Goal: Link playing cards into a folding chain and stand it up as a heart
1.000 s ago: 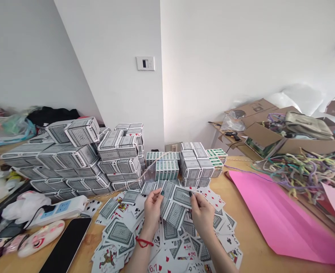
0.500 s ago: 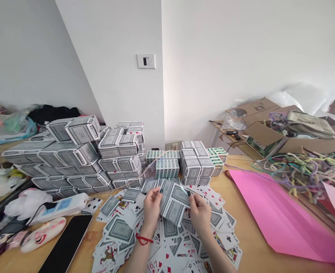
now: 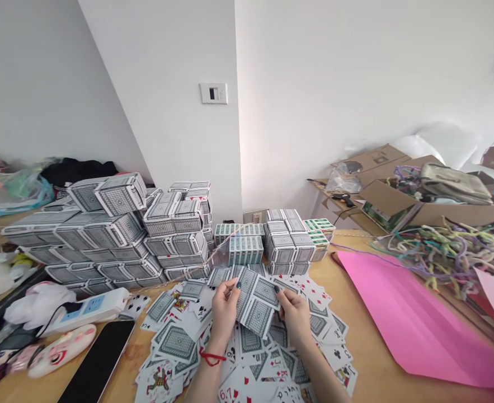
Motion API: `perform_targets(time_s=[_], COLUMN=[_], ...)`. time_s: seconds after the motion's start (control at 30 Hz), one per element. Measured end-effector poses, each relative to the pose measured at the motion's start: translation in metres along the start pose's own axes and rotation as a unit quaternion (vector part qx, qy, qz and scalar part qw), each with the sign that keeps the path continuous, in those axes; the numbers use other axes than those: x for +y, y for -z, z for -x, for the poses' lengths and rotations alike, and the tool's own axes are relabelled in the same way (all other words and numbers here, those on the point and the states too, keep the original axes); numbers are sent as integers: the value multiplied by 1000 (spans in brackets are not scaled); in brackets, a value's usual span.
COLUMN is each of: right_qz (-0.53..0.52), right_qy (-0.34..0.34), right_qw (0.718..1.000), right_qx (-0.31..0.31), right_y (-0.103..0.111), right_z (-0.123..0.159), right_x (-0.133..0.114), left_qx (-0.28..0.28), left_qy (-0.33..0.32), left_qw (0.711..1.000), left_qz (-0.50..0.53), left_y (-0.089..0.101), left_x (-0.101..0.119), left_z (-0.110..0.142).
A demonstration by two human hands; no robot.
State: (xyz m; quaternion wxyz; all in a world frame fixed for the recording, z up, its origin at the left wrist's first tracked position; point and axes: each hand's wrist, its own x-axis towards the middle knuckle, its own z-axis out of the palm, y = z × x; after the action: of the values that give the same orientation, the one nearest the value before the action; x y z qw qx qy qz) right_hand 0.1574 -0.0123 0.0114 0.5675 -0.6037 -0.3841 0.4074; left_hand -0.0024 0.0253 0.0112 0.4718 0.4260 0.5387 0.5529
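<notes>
My left hand (image 3: pixel 224 311) and my right hand (image 3: pixel 293 313) are both closed on a fan of green-backed playing cards (image 3: pixel 255 301), held up just above the wooden table (image 3: pixel 381 375). The left pinches the fan's left edge, the right its right edge. A red string circles my left wrist. Under my hands lies a loose pile of scattered cards (image 3: pixel 247 347), some face up, some face down.
Stacks of boxed card decks (image 3: pixel 121 232) fill the back left, with smaller stacks (image 3: pixel 291 238) behind my hands. A power strip (image 3: pixel 89 308) and a black phone (image 3: pixel 99 364) lie at left. Pink paper (image 3: pixel 406 319), tangled coloured cords (image 3: pixel 443 249) and cardboard boxes (image 3: pixel 423 207) lie at right.
My right hand has slid slightly left along the fan, drawing the cards closer together. The view shifted a little.
</notes>
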Motion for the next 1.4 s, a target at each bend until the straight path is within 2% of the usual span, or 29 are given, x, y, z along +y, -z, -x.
perform_targets(time_s=[0.43, 1.2, 1.4], right_qz=[2, 7, 18], right_qy=[-17, -2, 8], right_qw=[998, 997, 996], right_qx=[-54, -77, -87], right_y=[-1, 0, 1], right_z=[-1, -1, -2], right_x=[0, 1, 1], left_qx=[-50, -85, -94], left_qy=[-21, -22, -25], left_qw=[998, 995, 993], left_qz=[-38, -36, -62], left_y=[0, -5, -5], left_x=[-1, 0, 2], left_z=[5, 12, 15])
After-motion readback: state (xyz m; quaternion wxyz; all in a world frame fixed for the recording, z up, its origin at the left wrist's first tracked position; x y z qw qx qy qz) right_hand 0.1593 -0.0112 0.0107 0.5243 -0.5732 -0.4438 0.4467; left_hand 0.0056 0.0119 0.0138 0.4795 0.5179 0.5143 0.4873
